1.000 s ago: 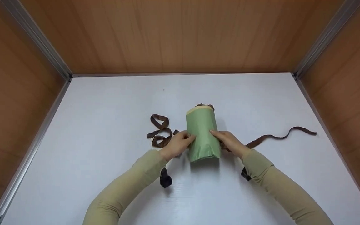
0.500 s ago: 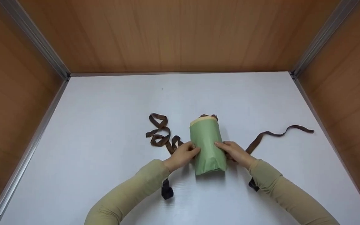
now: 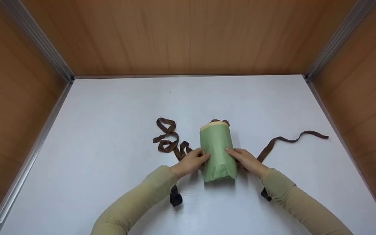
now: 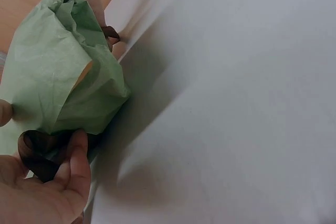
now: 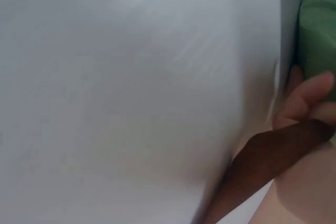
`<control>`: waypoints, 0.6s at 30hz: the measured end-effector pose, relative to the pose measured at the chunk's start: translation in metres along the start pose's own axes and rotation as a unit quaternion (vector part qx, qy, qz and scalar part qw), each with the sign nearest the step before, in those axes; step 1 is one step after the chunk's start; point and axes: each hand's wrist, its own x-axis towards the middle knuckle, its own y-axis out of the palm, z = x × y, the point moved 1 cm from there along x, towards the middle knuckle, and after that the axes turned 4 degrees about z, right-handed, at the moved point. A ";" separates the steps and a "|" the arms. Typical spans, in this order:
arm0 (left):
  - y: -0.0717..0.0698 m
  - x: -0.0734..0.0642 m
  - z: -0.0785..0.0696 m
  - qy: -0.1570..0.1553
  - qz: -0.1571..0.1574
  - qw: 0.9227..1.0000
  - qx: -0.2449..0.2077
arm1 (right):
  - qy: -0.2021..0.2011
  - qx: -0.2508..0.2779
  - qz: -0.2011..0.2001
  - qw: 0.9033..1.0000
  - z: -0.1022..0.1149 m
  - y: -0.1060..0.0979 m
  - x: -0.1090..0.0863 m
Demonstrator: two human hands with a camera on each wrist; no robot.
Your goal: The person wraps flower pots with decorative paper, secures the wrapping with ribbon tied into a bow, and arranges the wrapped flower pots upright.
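A green paper-wrapped package (image 3: 217, 143) with a pale yellow band at its far end lies between both hands, crinkled brown material showing at that end. My left hand (image 3: 193, 161) grips its left side, thumb on top. In the left wrist view, a brown ribbon (image 4: 41, 153) loops among the curled fingers against the folded paper (image 4: 58, 66). On the opposite side my right hand (image 3: 248, 161) grips the package, thumb on top; the ribbon (image 5: 270, 153) passes over this hand in the right wrist view. The package's underside is hidden.
Loose ribbon (image 3: 168, 133) lies in loops to the left, and another ribbon length (image 3: 287, 139) trails right across the white table (image 3: 116, 117). Wooden panels (image 3: 188, 39) with metal edging stand at the back and sides. A dark piece (image 3: 176, 197) shows below the left wrist.
Both hands have drawn the package nearer the person and slightly to the right, mostly in the first half second. More ribbon shows beside the left hand. The grip looks the same.
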 end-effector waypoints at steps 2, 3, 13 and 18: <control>-0.001 -0.005 -0.007 -0.001 0.005 1.000 -0.006 | 0.004 -0.011 -0.008 1.000 0.001 0.001 -0.001; -0.002 -0.006 -0.008 -0.002 0.007 1.000 -0.009 | 0.007 -0.016 -0.014 1.000 0.002 0.001 -0.001; -0.001 0.010 0.014 -0.009 0.005 1.000 -0.025 | 0.032 -0.097 -0.074 0.992 0.007 0.003 -0.003; -0.003 0.009 0.013 -0.018 -0.002 1.000 -0.010 | -0.069 -0.178 -0.139 0.972 0.008 0.005 -0.005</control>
